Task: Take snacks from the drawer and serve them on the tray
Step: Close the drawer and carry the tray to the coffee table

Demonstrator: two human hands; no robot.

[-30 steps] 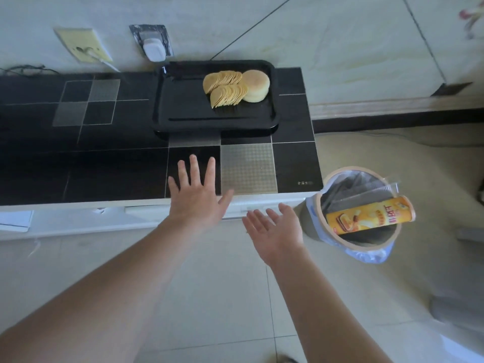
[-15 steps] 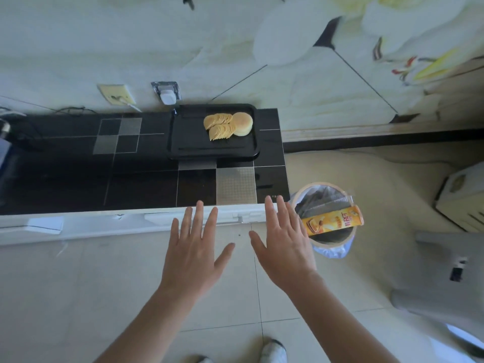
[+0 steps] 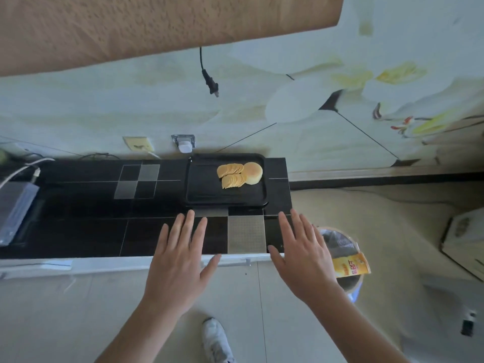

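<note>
Snacks [image 3: 239,174] fanned on tray [image 3: 209,189], ready to serve | can [image 3: 351,267] binned, likely empty | left hand [image 3: 178,263], right hand [image 3: 303,260]: grip wide, holding nothing

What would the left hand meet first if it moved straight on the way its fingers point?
Probably the front edge of the black tray; the left hand points at it over bare countertop. Its height is unclear.

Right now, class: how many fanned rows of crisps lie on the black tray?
2. The upper row lies toward the wall; the lower row lies just in front of it. Both lie beside the round cake, in the tray's right half. None seem hidden.
</note>
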